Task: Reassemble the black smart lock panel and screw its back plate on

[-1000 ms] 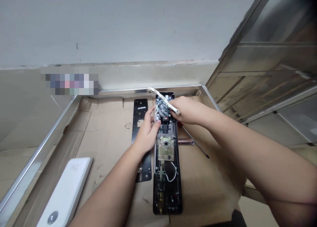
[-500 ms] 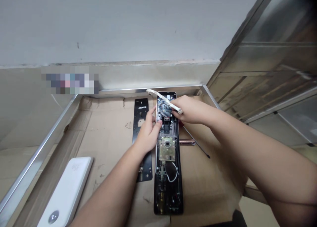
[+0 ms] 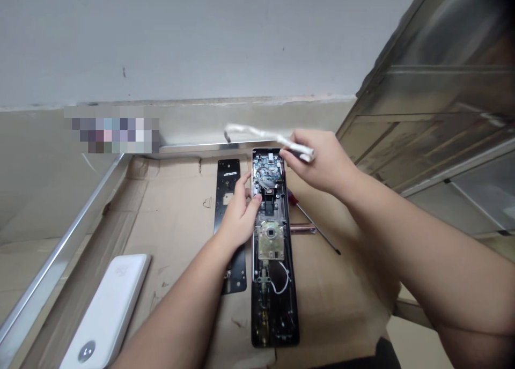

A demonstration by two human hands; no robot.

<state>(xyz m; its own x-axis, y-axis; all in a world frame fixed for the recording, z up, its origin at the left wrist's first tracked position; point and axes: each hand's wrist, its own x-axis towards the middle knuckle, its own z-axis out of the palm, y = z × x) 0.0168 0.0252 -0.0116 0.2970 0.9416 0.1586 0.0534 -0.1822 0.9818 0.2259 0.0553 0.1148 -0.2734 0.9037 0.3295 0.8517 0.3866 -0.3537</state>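
Observation:
An opened electronic door lock [image 3: 270,283] lies lengthwise in front of me, its circuit board [image 3: 267,165] at the far end and a metal plate with a square hole [image 3: 271,241] mid-way. My left hand [image 3: 243,211] grips the lock's left edge, thumb on top and fingers at the side. Above the far right corner, my right hand [image 3: 316,157] is closed, thumb and fingers pinched around a bent white cable-like piece [image 3: 257,132] with a dark tip. That piece is blurred, so its exact kind is unclear. Thin wires curl over the board.
Left of the lock lies a black mounting plate [image 3: 228,181]. A screwdriver [image 3: 316,224] and a copper-coloured bar [image 3: 303,229] are at its right. A white power bank [image 3: 110,310] rests on the cardboard [image 3: 177,213], which a metal rim [image 3: 72,235] borders. A wall [image 3: 201,42] stands behind.
My right hand has lifted up and to the right, away from the circuit board, carrying the white piece with it. More of the board shows now. My left hand stays on the lock's edge.

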